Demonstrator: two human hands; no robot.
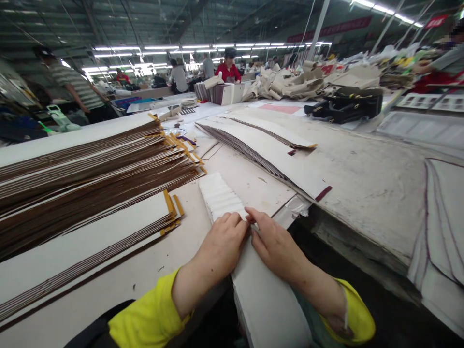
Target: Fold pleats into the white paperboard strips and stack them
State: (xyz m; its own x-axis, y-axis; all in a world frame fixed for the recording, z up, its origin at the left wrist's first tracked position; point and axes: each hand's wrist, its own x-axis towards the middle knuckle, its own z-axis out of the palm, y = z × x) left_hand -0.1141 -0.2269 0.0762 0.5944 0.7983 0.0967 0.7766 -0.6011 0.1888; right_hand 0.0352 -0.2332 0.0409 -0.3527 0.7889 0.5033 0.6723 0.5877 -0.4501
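Observation:
A long white strip (261,290) runs from near my body onto the table, its far part (222,193) rippled and paler. My left hand (226,241) has its fingers curled down onto the strip, around its middle. Beside it my right hand (273,246) is bent over the strip's right edge, thumb and fingers drawn in. The two hands nearly touch at the fingertips. What lies right under the fingers is hidden.
Stacked white panels with brown edges and yellow tabs (87,237) lie at left. Fanned white panels (268,154) lie ahead. Black bags (346,104) and crumpled beige material (290,82) sit farther back. A dark gap (348,270) opens at right. A person in red (229,72) stands across the table.

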